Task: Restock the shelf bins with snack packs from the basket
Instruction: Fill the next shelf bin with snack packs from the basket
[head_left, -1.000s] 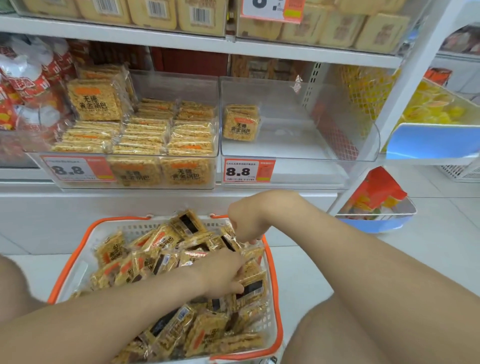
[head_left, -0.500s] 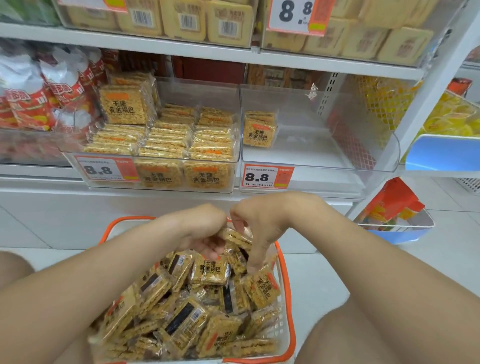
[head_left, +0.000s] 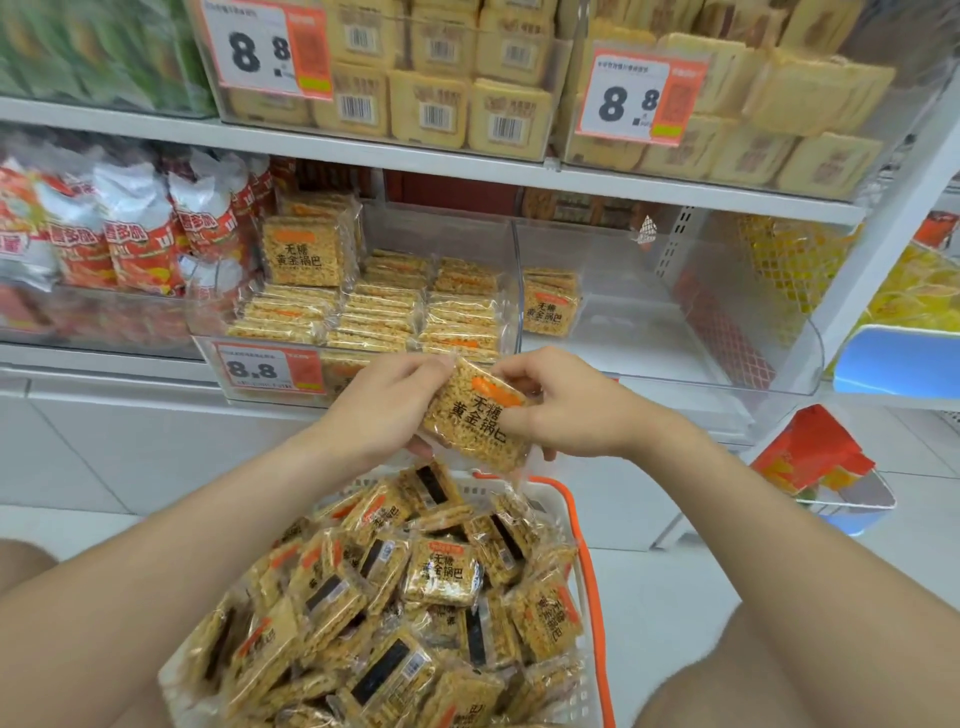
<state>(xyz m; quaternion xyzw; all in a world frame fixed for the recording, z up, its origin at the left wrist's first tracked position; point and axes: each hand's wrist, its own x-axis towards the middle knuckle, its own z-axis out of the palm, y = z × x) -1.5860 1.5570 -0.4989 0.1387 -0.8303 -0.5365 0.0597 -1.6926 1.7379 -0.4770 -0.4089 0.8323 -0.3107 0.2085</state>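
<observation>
the person is holding one snack pack (head_left: 475, 415) up between both hands, above the far edge of the basket (head_left: 586, 571) and just in front of the shelf bins. the left hand (head_left: 387, 402) is gripping the pack's left edge with its fingers curled underneath. the right hand (head_left: 566, 410) is pinching the upper right corner, its other fingers wrapping round the right side. the pack is tilting, its printed face turned up toward the camera, showing black characters under an orange mark.

below the hands, the white basket with its orange rim is sitting between the person's knees, heaped with loose packs (head_left: 441, 571) of the same snack lying at all angles.

on the shelf behind, the left clear bin (head_left: 441, 234) is holding rows of the same packs stacked flat, with one standing upright at the back left. the right clear bin (head_left: 649, 338) is showing just a small stack (head_left: 550, 306) standing against its left wall. a price tag (head_left: 267, 369) reading 8.8 is hanging on the left bin's front.
</observation>
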